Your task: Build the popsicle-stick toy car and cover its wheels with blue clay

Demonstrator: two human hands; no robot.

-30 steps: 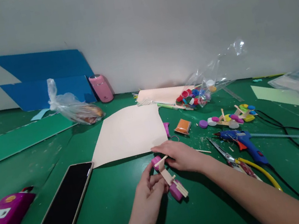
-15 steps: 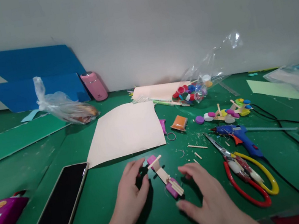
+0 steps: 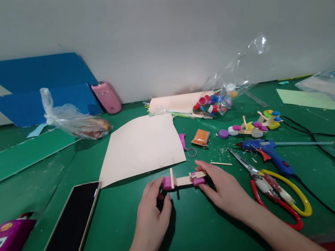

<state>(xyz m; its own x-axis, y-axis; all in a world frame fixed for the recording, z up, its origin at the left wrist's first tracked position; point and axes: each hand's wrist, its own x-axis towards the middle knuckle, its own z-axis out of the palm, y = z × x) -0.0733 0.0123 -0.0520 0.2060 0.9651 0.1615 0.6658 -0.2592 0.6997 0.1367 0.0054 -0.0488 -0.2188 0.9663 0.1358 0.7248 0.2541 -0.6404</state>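
A small model of pale wooden sticks with a purple block at each end (image 3: 184, 181) lies level across the green table. My left hand (image 3: 154, 208) is at its left end, fingertips by the left purple block, with thumb and fingers apart. My right hand (image 3: 222, 187) has its thumb and forefinger around the right purple block, touching it. One stick stands up near the left block, and several short sticks lie on the right one.
A phone (image 3: 65, 236) and purple power strip (image 3: 7, 249) lie left. A cream sheet (image 3: 142, 147) is behind the hands. Scissors (image 3: 277, 197), a blue glue gun (image 3: 264, 149), coloured caps (image 3: 224, 133) and an orange packet (image 3: 201, 137) lie right. A bagged item (image 3: 79, 121) sits behind.
The model has turned from slanting to lying straight across. My right hand has moved up and closed in on its right end; my left hand has shifted slightly right.
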